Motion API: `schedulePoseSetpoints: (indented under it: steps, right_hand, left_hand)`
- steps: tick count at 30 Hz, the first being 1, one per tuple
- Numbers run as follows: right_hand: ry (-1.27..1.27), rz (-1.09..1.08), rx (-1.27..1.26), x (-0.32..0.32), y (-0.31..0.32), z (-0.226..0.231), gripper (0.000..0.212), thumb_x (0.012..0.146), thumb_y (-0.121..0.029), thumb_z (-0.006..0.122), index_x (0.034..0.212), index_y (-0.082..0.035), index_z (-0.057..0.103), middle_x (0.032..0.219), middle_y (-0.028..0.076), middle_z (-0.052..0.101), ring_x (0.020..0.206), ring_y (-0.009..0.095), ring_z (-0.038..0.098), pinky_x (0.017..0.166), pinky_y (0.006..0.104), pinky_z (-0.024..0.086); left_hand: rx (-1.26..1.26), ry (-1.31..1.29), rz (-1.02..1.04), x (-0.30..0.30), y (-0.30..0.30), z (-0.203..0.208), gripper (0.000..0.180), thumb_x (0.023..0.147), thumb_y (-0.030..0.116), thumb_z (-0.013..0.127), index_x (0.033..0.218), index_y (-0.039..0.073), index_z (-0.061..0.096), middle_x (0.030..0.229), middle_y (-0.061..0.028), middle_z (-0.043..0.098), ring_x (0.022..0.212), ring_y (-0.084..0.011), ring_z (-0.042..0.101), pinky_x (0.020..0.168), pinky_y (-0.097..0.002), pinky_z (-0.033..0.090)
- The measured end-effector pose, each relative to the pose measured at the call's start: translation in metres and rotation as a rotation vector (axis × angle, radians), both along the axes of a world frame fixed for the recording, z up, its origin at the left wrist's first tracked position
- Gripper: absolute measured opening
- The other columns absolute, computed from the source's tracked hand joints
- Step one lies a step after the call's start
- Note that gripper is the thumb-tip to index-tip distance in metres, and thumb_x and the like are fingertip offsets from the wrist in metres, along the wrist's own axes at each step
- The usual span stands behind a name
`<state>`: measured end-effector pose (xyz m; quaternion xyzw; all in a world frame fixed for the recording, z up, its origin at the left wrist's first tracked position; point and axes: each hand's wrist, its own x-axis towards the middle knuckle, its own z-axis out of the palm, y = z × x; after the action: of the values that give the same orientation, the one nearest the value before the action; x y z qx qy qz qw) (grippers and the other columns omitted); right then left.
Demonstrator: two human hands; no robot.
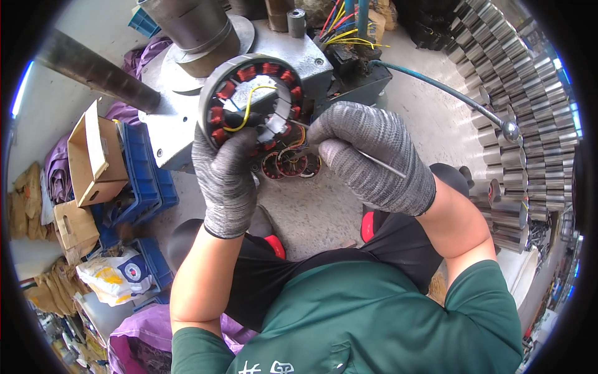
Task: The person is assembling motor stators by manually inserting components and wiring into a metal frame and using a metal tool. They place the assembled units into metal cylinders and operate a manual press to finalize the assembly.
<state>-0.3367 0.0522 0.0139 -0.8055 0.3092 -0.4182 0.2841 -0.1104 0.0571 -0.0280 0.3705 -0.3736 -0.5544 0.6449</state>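
My left hand [227, 177], in a grey knitted glove, grips the lower left rim of a ring-shaped motor stator [288, 77], thumb at the front. The stator is tilted up toward me, with red-brown copper coils around its inside. A loose yellow wire [247, 112] curves across its opening, and thinner coloured wires hang at its lower right. My right hand [377, 156], gloved alike, is closed on a thin metal rod [387, 167]. One end of the rod sticks out behind the fingers; the other points at the stator's lower right edge, where contact is unclear.
A machine with a flat metal plate [174, 137] and thick columns stands ahead. Several wound stators [291, 163] lie below my hands. Blue crates [138, 165] and a cardboard box [96, 156] are at left. Stacked metal rings [529, 112] line the right, behind a ball-ended lever [448, 90].
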Motion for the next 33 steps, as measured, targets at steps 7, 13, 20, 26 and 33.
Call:
schedulePoseSetpoints:
  steps: [7, 13, 20, 26, 33]
  right_hand:
    - [0.027, 0.028, -0.002, 0.000, 0.002, 0.000, 0.010, 0.098, -0.006, 0.065, 0.105, 0.001, 0.067, 0.091, 0.018, 0.067, 0.084, 0.037, 0.071, 0.076, 0.0411, 0.058]
    - [0.045, 0.007, 0.007, 0.007, 0.004, -0.004, 0.011, 0.096, 0.001, 0.064, 0.107, 0.000, 0.067, 0.091, 0.018, 0.067, 0.083, 0.038, 0.070, 0.076, 0.0423, 0.057]
    - [0.159, 0.002, -0.045, 0.016, -0.006, -0.017, 0.013, 0.098, -0.005, 0.064, 0.109, -0.002, 0.069, 0.093, 0.019, 0.068, 0.085, 0.041, 0.071, 0.073, 0.0449, 0.056]
    - [0.096, 0.013, -0.074, 0.014, -0.002, -0.014, 0.013, 0.096, -0.006, 0.068, 0.109, -0.002, 0.068, 0.093, 0.018, 0.068, 0.085, 0.039, 0.072, 0.074, 0.0439, 0.057]
    - [0.111, -0.003, -0.117, 0.016, 0.001, -0.012, 0.011, 0.096, -0.009, 0.067, 0.105, -0.002, 0.068, 0.092, 0.018, 0.069, 0.085, 0.039, 0.071, 0.074, 0.0446, 0.058]
  left_hand:
    - [-0.018, -0.185, 0.032, -0.002, 0.002, 0.002, 0.050, 0.088, 0.008, 0.078, 0.135, 0.002, 0.060, 0.118, -0.0099, 0.072, 0.105, -0.0177, 0.070, 0.093, -0.0338, 0.059]
    - [0.003, -0.206, 0.023, 0.000, 0.002, 0.001, 0.051, 0.086, 0.006, 0.077, 0.134, 0.001, 0.060, 0.118, -0.0110, 0.072, 0.104, -0.0179, 0.071, 0.093, -0.0342, 0.060]
    - [0.054, -0.069, -0.020, -0.001, 0.003, 0.003, 0.054, 0.086, 0.011, 0.069, 0.138, -0.001, 0.060, 0.113, -0.0126, 0.074, 0.102, -0.0239, 0.073, 0.097, -0.0396, 0.061]
    - [0.148, 0.225, -0.112, 0.004, -0.006, -0.002, 0.052, 0.087, 0.010, 0.066, 0.137, -0.002, 0.060, 0.121, -0.0140, 0.072, 0.109, -0.0246, 0.072, 0.100, -0.0397, 0.059]
    - [0.221, 0.199, -0.081, 0.006, -0.006, -0.003, 0.050, 0.089, 0.012, 0.065, 0.137, -0.003, 0.059, 0.119, -0.0164, 0.072, 0.105, -0.0282, 0.073, 0.094, -0.0426, 0.063]
